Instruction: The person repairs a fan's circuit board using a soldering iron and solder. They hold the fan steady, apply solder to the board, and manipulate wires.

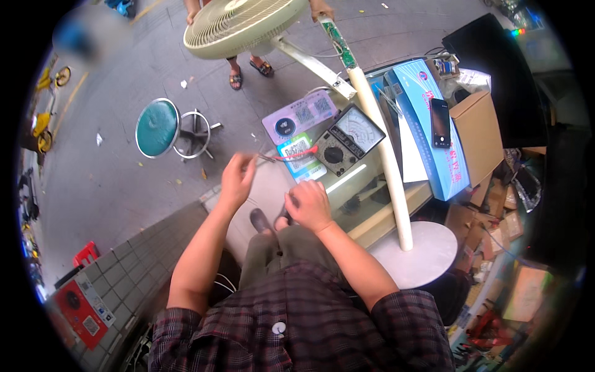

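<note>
We're judging the work partway: the fan's (242,28) circuit board (339,45) is lying bare atop its column (383,158), and the multimeter (347,141) is sitting out with red leads (294,156). We're seeing no probe touching the board; checking it and closing the column are looking undone. Our left hand (237,181) and right hand (312,204) are hovering apart by the table's (372,224) left edge; whether either is gripping, we're not able to tell, though lead ends are showing near the left fingertips. The multimeter is resting toward that edge, ahead and right of both hands; the board is sitting well beyond. Another person's hands (321,9) are supporting the fan.
</note>
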Demonstrator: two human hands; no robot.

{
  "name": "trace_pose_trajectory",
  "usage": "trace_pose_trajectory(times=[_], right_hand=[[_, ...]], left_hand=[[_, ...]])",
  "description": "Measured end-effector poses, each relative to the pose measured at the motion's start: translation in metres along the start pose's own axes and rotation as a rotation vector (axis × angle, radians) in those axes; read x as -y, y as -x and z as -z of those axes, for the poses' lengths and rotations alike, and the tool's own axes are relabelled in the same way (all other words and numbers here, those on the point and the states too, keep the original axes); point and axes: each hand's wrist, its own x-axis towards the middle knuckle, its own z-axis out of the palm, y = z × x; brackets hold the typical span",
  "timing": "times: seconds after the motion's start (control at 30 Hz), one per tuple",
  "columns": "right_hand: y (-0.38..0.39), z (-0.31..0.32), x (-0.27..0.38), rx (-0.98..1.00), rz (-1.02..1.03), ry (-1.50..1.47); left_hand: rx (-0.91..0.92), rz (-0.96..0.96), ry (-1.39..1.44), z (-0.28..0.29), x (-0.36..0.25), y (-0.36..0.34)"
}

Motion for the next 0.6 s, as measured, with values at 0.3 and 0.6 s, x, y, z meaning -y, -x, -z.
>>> trace_pose_trajectory(times=[0.3, 0.6], right_hand=[[-0.001, 0.007, -0.01, -0.045, -0.057, -0.119], [-0.006, 0.017, -0.02, -0.05, -0.104, -0.148]], left_hand=[[0.191, -0.441, -0.386, -0.084, -0.102, -0.234], [0.398, -0.521, -0.575, -0.137, -0.103, -0.328]])
